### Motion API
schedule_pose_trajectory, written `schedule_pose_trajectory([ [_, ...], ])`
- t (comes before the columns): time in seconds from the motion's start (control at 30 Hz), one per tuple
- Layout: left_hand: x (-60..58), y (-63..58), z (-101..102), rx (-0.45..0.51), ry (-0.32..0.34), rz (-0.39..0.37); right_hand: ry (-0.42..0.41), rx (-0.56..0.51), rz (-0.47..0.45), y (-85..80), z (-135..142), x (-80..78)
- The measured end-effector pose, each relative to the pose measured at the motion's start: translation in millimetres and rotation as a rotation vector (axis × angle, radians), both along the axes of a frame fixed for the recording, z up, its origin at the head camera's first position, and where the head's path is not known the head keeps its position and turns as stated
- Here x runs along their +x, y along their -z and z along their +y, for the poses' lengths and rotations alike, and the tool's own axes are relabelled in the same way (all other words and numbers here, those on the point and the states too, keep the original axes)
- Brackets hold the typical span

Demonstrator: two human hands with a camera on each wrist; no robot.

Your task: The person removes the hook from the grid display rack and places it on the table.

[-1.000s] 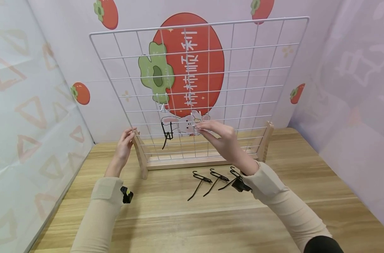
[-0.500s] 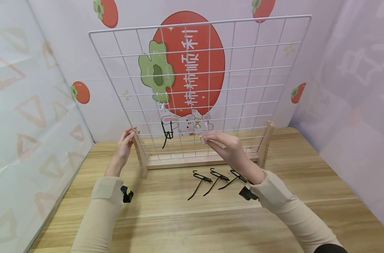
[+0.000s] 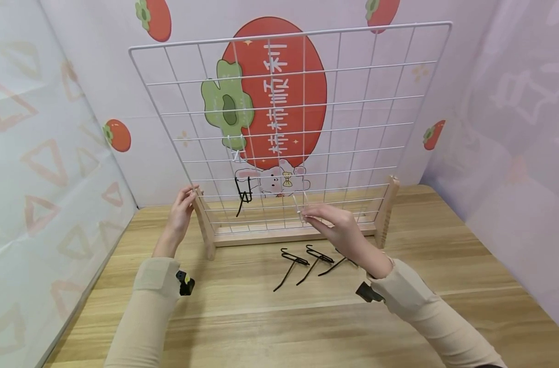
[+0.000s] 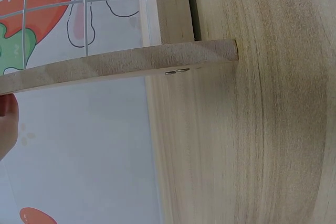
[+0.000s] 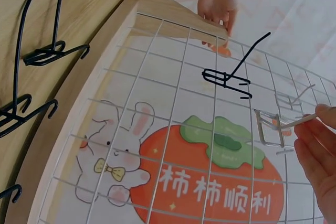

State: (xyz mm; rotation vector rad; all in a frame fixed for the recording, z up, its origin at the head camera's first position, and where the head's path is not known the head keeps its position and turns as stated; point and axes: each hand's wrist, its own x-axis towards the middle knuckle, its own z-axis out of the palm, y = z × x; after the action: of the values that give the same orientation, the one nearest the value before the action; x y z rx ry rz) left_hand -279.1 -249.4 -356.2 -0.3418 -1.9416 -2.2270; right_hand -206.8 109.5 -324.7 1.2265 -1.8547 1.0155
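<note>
Looks like coated metal wire in the grid, smooth and slightly glossy. Also looks like metal in the black hooks, smooth with a faint sheen, and in the white hook, a little shinier. Appears as bare, matt wood on the stand, with fine, slightly rough grain. Shows streaked wood grain on the table, mostly matt; hard to tell from laminate. Looks smooth and matt across the backdrop, cloth or paper unclear. Looks like soft, matt cloth in the sleeves.
</note>
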Motion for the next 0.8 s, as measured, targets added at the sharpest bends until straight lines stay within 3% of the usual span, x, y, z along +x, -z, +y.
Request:
schedule_pose_trajectory([
  [0.8,0.3,0.0,-1.3,0.006,-0.002,0.001,0.019,0.067,-0.017,38.4,21.4,10.9],
])
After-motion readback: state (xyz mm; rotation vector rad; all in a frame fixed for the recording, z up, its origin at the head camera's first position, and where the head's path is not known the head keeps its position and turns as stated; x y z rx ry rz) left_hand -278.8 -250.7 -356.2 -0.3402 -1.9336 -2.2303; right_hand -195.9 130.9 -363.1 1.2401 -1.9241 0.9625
